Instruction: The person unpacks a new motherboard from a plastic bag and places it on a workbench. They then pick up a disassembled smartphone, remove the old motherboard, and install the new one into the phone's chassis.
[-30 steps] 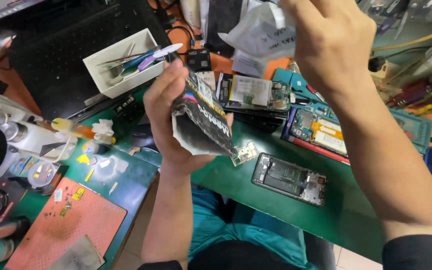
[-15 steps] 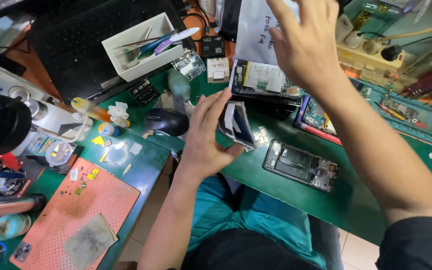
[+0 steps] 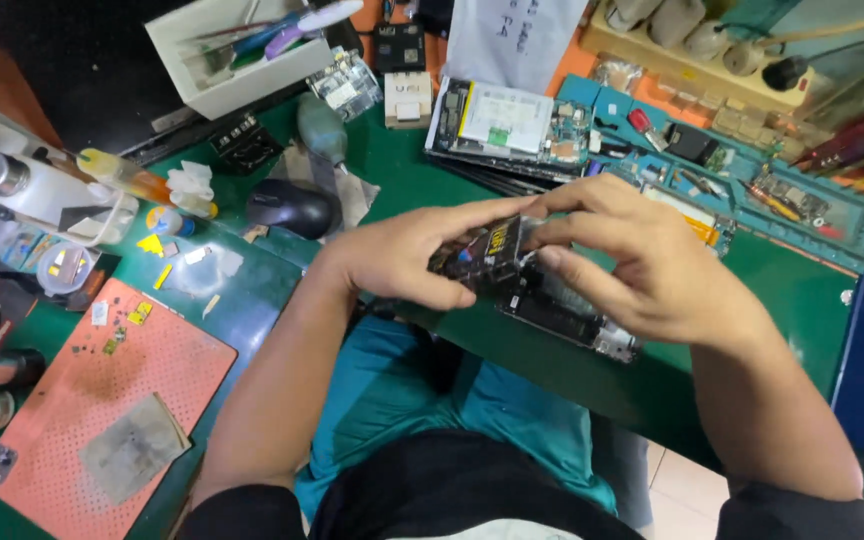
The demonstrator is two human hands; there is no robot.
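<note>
Both hands meet at the centre of the frame over a green work mat [image 3: 392, 190]. The left hand [image 3: 402, 262] comes in from the lower left, fingers curled, and grips a small dark packet [image 3: 482, 255] with a yellow patch on it from the left end and beneath. The right hand [image 3: 652, 265] reaches in from the lower right; its thumb and forefinger pinch the packet's right end while the other fingers fold loosely below. So both hands are partly closed, and each has hold of the same packet, which sits just above the mat.

Directly under the packet and the right hand lies an opened phone [image 3: 577, 320], its insides showing; whether the packet touches it is hard to tell, since the fingers cover the join.

Toward the upper centre of the frame lies another opened phone [image 3: 507, 125], with a pale panel and exposed boards. To the right of it runs a blue tray [image 3: 792, 225] of small parts and tools. In the upper left stands a white box [image 3: 242, 70] holding tweezers and pens (one has a lilac handle). Below that, left of centre, a black computer mouse [image 3: 292, 208] rests on the mat. At the lower left lies an orange perforated pad [image 3: 92, 390] with a grey square of cloth or foil on it. The person's teal clothing shows at the bottom centre.
</note>
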